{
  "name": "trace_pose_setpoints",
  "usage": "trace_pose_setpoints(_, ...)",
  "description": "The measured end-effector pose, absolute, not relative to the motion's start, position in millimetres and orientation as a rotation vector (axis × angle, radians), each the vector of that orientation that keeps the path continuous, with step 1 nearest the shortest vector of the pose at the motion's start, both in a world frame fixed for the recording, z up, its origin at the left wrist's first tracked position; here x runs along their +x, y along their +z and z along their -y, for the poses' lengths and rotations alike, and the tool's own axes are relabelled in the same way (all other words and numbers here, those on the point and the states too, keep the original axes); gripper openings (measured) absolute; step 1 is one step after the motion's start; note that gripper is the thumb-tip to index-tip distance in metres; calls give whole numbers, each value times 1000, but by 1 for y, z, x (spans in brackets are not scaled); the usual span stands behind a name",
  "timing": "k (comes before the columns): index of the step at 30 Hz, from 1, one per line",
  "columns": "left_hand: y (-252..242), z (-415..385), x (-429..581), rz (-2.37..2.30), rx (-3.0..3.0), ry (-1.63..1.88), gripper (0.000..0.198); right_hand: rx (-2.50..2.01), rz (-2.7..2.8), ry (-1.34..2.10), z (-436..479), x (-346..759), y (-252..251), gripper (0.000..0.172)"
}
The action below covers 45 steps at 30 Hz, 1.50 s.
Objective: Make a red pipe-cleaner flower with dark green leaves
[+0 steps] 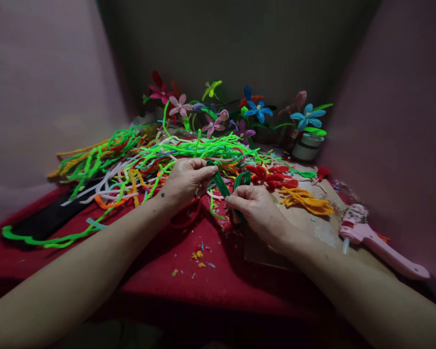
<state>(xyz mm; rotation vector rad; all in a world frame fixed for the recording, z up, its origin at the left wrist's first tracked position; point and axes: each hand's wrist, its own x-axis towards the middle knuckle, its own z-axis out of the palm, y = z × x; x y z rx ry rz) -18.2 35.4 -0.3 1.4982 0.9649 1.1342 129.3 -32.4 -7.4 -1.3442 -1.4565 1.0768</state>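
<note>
Dark green pipe cleaners (221, 183), lying side by side as a flat strip, stretch between my two hands above the table. My left hand (187, 180) pinches their upper end between thumb and fingers. Lower down and to the right, my right hand (256, 208) grips the same strip, and a bent green loop (242, 178) rises just behind its fingers. Under my left hand, red scissor handles (187, 215) show in part on the red cloth. A cluster of red pipe cleaner loops (272, 175) lies right behind my right hand.
A heap of bright green and mixed pipe cleaners (199, 148) spreads behind my hands. Pipe cleaner flowers (258, 111) stand at the back, beside a small jar (308, 146). Yellow pieces (307, 201) and a pink glue gun (381, 245) lie at right. Scraps (198, 254) dot the red cloth (156, 271).
</note>
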Motion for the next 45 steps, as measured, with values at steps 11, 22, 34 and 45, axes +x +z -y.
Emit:
trace_pose_setpoints(11,-2,-45,-26,-1080,1631,1212,15,-1284,1358,1250,32,129,-11,20)
trace_pose_setpoints(22,-8,-28,-14,-914,1281,857,37,-1226,1291,1177,27,130,-16,21)
trace_pose_setpoints(34,-15,-17,-8,-922,1422,892,26,-1255,1316,1187,26,132,-17,16)
trace_pose_setpoints(45,-7,-21,-8,-921,1306,1057,21,-1056,1146,1474,20,129,-23,17)
